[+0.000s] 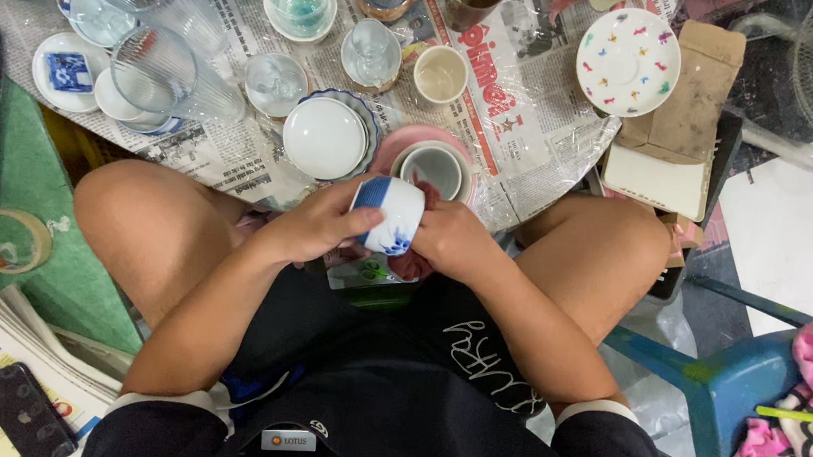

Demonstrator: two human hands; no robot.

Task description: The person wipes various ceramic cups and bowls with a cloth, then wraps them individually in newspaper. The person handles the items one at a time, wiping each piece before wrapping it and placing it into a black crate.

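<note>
**Small cup gripped in both hands over the lap**

Head view, looking straight down: the left hand (314,222) wraps the white cup with blue painting (388,215), thumb across its side, fingers curled close around it. The right hand (454,241) closes on the cup's far side and pinches a reddish cloth (416,259) under it. The cup lies tipped on its side, just off the near edge of the newspaper-covered table (525,111), above the knees.

It looks like glazed ceramic: light, stiff, slick, and quick to chip if dropped. The body, held across its width, seems the safest grip.

On the table, near the edge, a white bowl (324,137) sits turned over beside a cup on a pink saucer (433,167); clear glasses (161,70) lie further back.

Hard to tell: the cup's mouth faces away, most of the cloth is hidden by the hands, and the table's far side is cut off.
</note>
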